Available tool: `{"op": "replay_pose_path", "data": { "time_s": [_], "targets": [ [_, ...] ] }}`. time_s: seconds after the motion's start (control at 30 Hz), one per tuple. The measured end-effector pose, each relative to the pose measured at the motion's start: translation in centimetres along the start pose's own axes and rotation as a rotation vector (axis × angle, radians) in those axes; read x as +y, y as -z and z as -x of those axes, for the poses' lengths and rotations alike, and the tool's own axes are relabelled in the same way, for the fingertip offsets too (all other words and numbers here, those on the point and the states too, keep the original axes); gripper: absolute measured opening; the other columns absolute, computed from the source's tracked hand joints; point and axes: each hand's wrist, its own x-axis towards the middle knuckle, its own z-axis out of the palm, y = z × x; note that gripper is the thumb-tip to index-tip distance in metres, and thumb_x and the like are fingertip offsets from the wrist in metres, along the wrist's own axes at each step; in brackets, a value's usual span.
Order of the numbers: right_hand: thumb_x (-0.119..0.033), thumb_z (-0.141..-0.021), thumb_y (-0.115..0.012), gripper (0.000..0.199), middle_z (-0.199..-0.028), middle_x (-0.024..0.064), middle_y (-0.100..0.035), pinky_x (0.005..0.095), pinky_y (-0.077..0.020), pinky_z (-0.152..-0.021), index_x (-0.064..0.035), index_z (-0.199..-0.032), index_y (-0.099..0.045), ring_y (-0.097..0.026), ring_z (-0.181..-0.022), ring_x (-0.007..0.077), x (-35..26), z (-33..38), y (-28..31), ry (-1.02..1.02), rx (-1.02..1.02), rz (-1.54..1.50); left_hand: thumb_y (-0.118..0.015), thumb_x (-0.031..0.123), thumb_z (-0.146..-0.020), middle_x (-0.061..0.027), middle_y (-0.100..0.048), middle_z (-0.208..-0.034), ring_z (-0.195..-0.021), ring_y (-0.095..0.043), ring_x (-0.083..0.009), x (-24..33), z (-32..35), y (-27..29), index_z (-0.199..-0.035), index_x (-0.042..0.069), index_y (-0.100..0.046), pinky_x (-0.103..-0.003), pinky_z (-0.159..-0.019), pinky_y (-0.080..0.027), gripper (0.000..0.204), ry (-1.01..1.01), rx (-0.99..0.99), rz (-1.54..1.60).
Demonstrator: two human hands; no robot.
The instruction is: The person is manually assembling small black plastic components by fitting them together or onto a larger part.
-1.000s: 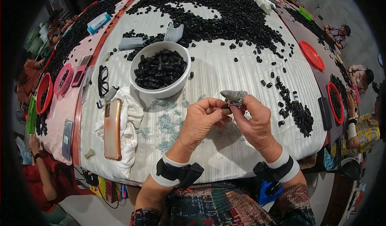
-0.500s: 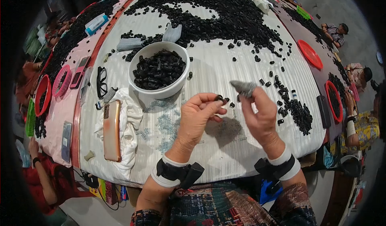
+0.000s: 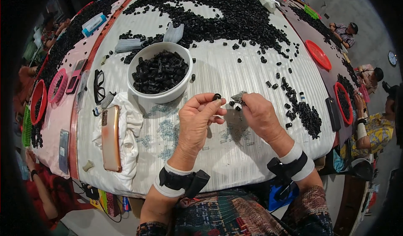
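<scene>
Handwork at a pale-covered table [image 3: 235, 166], viewed from above. The L hand [image 3: 196, 118] and R hand [image 3: 266, 117] were held nearly tip to tip, prob. so that both could work at one spot in full view. The black ring [image 3: 217, 97] sat at the L fingertips, its hole visible from above, prob. to leave it exposed to the R hand. The bowl [image 3: 157, 96], w/ black parts in it, stood beyond the L hand; a pile [image 3: 308, 120] of thin black pieces lay to the R, and the main heap [image 3: 243, 17] at the far side, a layout that likely kept stock sorted and nr. The phone [image 3: 111, 139] lay on a white cloth [image 3: 133, 131], prob. for padding.

Grip: L thumb and index were closed on the ring, w/ the other fingers loosely curled below. R thumb and fingertips were drawn close together at a grey cover [image 3: 239, 96], which seemed to be worn on the index. Small bits [image 3: 237, 107] showed just below; whether the R hand clamped them could not be told. A narrow gap remained btwn the hands.
</scene>
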Motion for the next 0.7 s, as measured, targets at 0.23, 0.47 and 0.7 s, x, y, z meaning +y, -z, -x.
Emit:
{"op": "replay_pose_path", "data": {
  "time_s": [0.23, 0.47, 0.7],
  "targets": [
    [0.002, -0.073, -0.056, 0.016, -0.073, 0.0112, -0.054, 0.0378, -0.0489, -0.061, -0.0019, -0.089, -0.057, -0.056, -0.069, 0.0281, -0.6, 0.1, -1.3, -0.047, -0.065, 0.118, -0.062, 0.005, -0.084, -0.0160, -0.064, -0.091, -0.070, -0.064, -0.0144, 0.0, 0.1, -0.1, -0.098, -0.001, -0.055, -0.023, -0.054, -0.055, 0.017, 0.012, -0.014, -0.001],
    [0.006, -0.068, -0.057, 0.024, -0.076, 0.0112, -0.054, 0.0351, -0.0485, -0.060, -0.0027, -0.091, -0.056, -0.056, -0.070, 0.0281, -0.5, 0.5, -0.8, -0.006, 0.015, -0.009, -0.066, 0.008, -0.082, -0.0125, -0.066, -0.087, -0.070, -0.065, -0.0137, -0.1, 0.2, -0.1, -0.097, -0.003, -0.056, -0.021, -0.054, -0.053, 0.021, 0.062, -0.057, -0.031],
    [0.003, -0.076, -0.060, 0.023, -0.083, 0.0054, -0.058, 0.0247, -0.0475, -0.059, -0.0013, -0.098, -0.056, -0.059, -0.071, 0.0128, -2.5, 0.3, 2.0, -0.301, 0.080, -0.586, -0.064, 0.007, -0.083, -0.0118, -0.065, -0.090, -0.076, -0.066, -0.0154, -0.6, 0.3, 0.2, -0.099, -0.003, -0.057, -0.021, -0.057, -0.054, 0.021, 0.127, -0.098, -0.068]
  ]
}}
